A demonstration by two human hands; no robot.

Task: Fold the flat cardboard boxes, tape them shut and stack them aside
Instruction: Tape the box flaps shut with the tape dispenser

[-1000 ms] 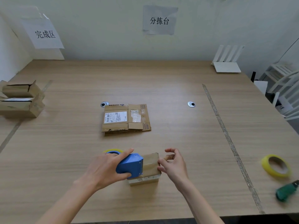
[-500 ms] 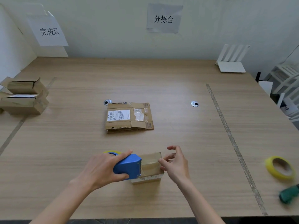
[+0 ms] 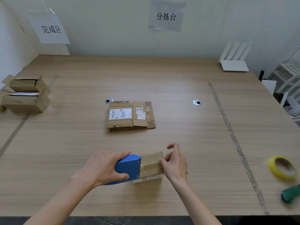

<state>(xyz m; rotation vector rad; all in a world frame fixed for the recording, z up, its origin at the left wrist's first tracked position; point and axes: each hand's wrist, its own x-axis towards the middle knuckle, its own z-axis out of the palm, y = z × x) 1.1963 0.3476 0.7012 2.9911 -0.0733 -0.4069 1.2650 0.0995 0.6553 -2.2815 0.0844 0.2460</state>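
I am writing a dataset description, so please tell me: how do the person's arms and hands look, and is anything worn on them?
Both forearms are bare up to the bottom edge of the picture: no sleeves show. The left hand and the right hand wear no gloves. No ring, watch or bracelet is visible on either. The nails look short and unpainted.

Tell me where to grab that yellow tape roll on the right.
Pinch the yellow tape roll through its open centre, one finger inside the ring and the thumb outside, coming from above. It lies flat on the table, hole up, so the near rim looks easiest to reach.
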